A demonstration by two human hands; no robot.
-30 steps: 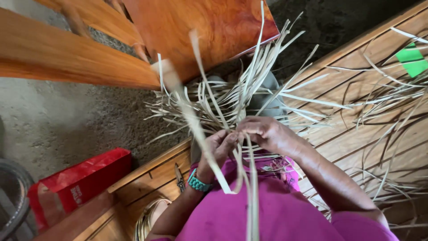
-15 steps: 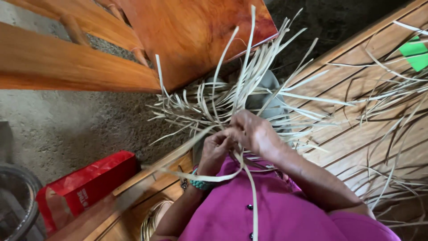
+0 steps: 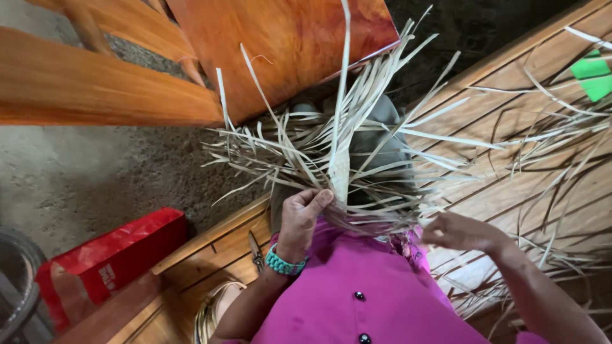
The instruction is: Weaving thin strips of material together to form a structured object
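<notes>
1. Rough grey concrete floor fills the left side of the view, with polished orange-brown wooden furniture slanting across the top and a slatted wooden platform running off to the right.
2. At far left, part of a dark round rim shows at the edge, and just beside it a red bag lies on the floor against the platform's edge.
3. Small scissors rest on the wooden edge, near the person's left wrist, which wears a turquoise bead bracelet.
4. Left hand is closed on the base of one pale flat strip, thumb and fingers pinching it where it meets the woven work.
5. That strip's long axis is close to vertical in the view, its free end pointing up and away from the person, past the wooden furniture.
6. Beneath it, the woven mat of dried leaf strips sits in front of the magenta shirt, loose ends fanning out in every direction.
7. Right hand is at the mat's right edge, fingers partly curled among thin strands; whether it actually grips one I cannot tell.
8. Farther right, loose strips are scattered over the platform, and a bright green object lies at the top right corner.
</notes>
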